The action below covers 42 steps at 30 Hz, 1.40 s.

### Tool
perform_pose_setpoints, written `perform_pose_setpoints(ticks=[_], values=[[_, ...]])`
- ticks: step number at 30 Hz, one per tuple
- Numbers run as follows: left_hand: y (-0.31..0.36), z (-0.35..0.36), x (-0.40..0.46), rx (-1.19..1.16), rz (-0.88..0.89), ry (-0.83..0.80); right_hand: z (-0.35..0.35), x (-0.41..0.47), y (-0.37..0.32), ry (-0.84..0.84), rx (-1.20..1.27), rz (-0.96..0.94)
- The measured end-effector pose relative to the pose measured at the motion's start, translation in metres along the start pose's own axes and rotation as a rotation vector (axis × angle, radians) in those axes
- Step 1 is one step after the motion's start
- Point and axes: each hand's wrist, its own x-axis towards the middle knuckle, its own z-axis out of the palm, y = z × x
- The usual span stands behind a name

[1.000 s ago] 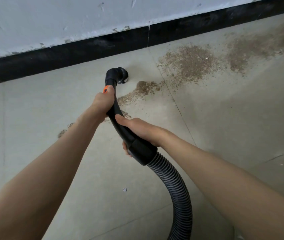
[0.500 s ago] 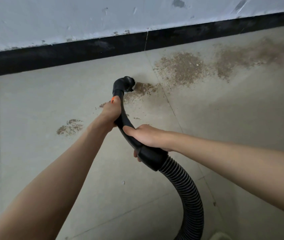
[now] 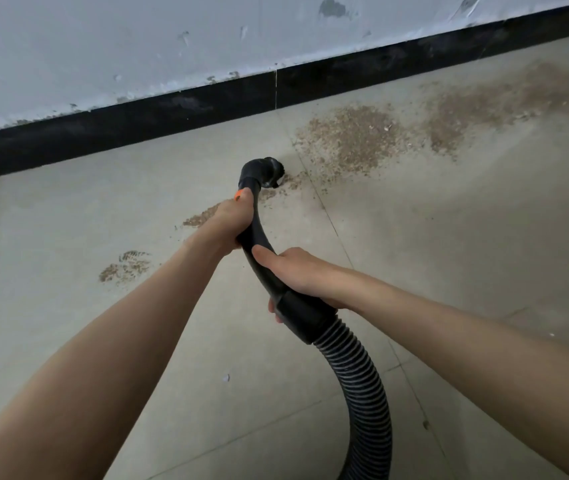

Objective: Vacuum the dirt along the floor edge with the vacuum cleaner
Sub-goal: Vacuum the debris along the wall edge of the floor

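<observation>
No text, label, brand, number or sign can be read anywhere in the frame, neither on the black vacuum wand nor on the wall at upper left.

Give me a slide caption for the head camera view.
Both hands steer a black vacuum wand, its nozzle meeting brown dirt beside the baseboard.

light: soft, even daylight | shadows: faint | focus: sharp | edges: wide-angle bowing
</observation>
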Motion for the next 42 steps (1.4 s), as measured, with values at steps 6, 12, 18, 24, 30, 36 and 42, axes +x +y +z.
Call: perform_pose_setpoints(ticks=[6,12,18,24,30,36,42], values=[[0.013,0.027,-0.007,0.09,0.033,-0.02,-0.018,-0.006,0.017,0.029,0.052,-0.016],[0.027,0.047,-0.01,0.197,0.079,0.004,-0.029,-0.006,0.025,0.074,0.16,-0.017],[0.005,0.035,-0.015,0.125,0.054,0.019,-0.016,-0.011,0.032,0.039,0.026,-0.054],[-0.014,0.016,-0.027,0.004,0.033,0.035,0.0,-0.022,0.029,0.028,-0.084,-0.079],[-0.04,0.028,-0.044,0.013,-0.005,0.032,0.0,-0.04,0.053,-0.038,-0.134,-0.03],[-0.029,0.053,-0.052,0.055,0.028,-0.015,-0.013,-0.046,0.069,-0.011,-0.056,-0.003],[0.001,0.067,-0.05,0.103,0.062,-0.036,-0.03,-0.042,0.061,0.013,0.095,-0.03]])
